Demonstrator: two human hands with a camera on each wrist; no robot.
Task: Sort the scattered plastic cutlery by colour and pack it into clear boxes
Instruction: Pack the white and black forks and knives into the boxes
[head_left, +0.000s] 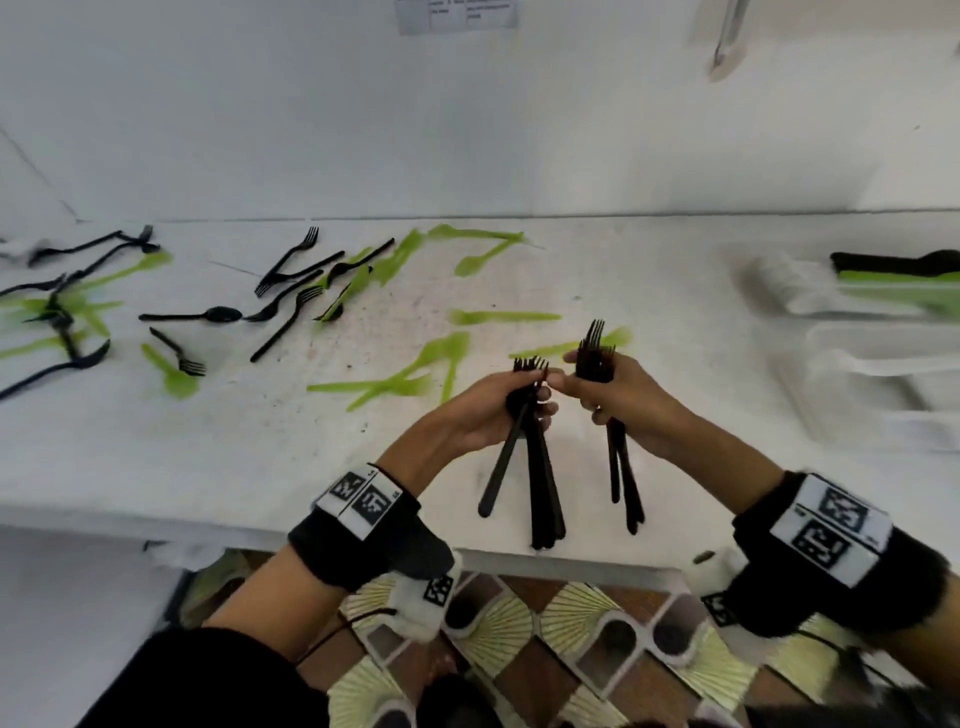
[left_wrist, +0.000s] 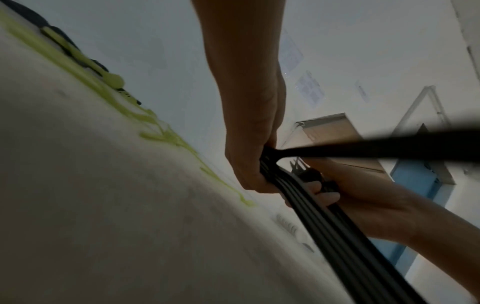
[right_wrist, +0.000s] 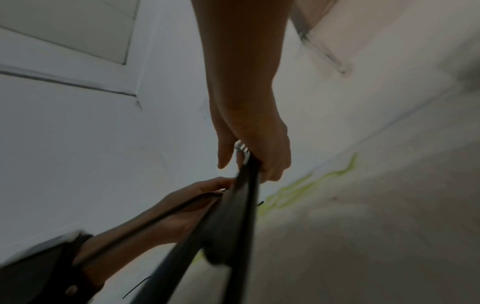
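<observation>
Gripping a bundle of black forks (head_left: 535, 457) over the white table's (head_left: 260, 441) near edge, the left hand (head_left: 488, 410) meets the right hand (head_left: 618, 400), which clutches a smaller fork bunch (head_left: 621, 467), while both blurred wrist views seem to show those same closed grips.

The black forks (head_left: 540, 467) bunched in both hands are smooth plastic with a dull sheen. The green cutlery (head_left: 410, 374) is translucent plastic. The tabletop (head_left: 260, 441) is matt white, scuffed and speckled. The boxes (head_left: 878, 358) near its right edge are clear glossy plastic. Black cloth wristbands (head_left: 358, 540) carry printed white tags.
</observation>
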